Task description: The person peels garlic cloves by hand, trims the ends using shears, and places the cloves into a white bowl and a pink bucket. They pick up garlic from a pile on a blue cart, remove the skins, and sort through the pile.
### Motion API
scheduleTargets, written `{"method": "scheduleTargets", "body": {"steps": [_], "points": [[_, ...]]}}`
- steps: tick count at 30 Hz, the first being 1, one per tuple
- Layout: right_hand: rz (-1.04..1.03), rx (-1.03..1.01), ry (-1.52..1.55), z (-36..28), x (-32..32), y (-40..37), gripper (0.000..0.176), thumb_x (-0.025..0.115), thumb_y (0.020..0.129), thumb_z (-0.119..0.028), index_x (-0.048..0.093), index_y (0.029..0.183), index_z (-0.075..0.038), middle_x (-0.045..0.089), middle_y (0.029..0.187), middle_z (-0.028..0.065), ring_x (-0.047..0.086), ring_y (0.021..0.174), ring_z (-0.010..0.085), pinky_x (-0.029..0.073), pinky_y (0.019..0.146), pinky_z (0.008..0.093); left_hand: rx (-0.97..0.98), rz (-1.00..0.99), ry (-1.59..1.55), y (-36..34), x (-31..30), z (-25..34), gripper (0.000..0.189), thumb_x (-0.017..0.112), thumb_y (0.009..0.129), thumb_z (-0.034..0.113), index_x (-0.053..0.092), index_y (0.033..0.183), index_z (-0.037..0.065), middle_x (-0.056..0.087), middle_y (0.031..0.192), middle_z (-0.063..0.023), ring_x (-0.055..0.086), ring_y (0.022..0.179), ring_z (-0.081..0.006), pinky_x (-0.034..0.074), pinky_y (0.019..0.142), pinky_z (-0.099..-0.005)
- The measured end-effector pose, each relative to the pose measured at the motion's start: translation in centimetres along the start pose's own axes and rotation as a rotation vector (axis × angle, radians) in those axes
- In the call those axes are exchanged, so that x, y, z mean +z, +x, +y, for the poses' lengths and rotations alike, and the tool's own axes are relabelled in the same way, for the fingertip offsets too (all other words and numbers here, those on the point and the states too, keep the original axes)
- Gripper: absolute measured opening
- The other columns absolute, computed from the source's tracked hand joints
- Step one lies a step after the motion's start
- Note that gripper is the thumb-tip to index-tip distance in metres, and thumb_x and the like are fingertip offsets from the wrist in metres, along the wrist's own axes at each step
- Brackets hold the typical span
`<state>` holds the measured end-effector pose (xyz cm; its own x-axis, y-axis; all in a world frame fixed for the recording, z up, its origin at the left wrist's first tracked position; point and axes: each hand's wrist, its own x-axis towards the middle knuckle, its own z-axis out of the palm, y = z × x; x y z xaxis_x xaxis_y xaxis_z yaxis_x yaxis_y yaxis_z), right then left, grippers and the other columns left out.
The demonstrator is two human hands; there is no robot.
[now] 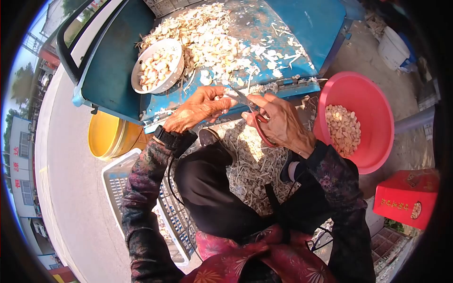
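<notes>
My left hand [197,111] is closed, its thumb and fingers pinching a small pale garlic clove [218,98] that is partly hidden. In my right hand [286,121] are scissors [242,98] with red handles, my fingers through and around the loops. Their blades point up and left, close to the left fingertips and the clove. Both hands hover just in front of the blue truck bed [302,33]. On the bed lies a heap of garlic cloves and skins [212,45], with a white bowl [175,78] of cloves beside it at the left.
A pink tub [375,108] holding peeled cloves [342,129] stands at my right. At left are a yellow bucket [102,134] and a white plastic crate [113,186]. Skins and stalks [252,181] cover the ground between my feet. A red box [401,198] sits lower right.
</notes>
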<state>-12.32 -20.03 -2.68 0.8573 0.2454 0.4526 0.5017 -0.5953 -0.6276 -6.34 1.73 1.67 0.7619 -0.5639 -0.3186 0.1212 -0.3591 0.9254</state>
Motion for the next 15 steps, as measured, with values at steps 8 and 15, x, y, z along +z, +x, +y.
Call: {"method": "scheduleTargets", "body": {"steps": [8,15], "points": [[-0.159,0.094,0.060,-0.9,-1.7,-0.5,0.024,0.064,0.083,-0.025,0.059,0.089,-0.002,0.054,0.061,0.0164,0.055,0.055,0.0307,0.040,0.051,0.0395,-0.011,-0.006,0.098,-0.8,1.6,1.5,0.027,0.065,0.087,0.031,0.065,0.096,0.005,0.050,0.066,0.0049,0.043,0.055,-0.0022,0.035,0.048,-0.0195],[-0.328,0.533,0.487,-0.7,-3.0,0.3,0.030,0.061,0.089,-0.029,0.056,0.079,-0.002,0.049,0.056,0.0031,0.052,0.051,0.0077,0.042,0.044,0.0265,0.050,-0.052,-0.081,-0.4,2.5,0.8,0.025,0.063,0.089,0.029,0.064,0.100,0.005,0.050,0.068,0.0063,0.042,0.055,-0.0017,0.034,0.047,-0.0188]]}}
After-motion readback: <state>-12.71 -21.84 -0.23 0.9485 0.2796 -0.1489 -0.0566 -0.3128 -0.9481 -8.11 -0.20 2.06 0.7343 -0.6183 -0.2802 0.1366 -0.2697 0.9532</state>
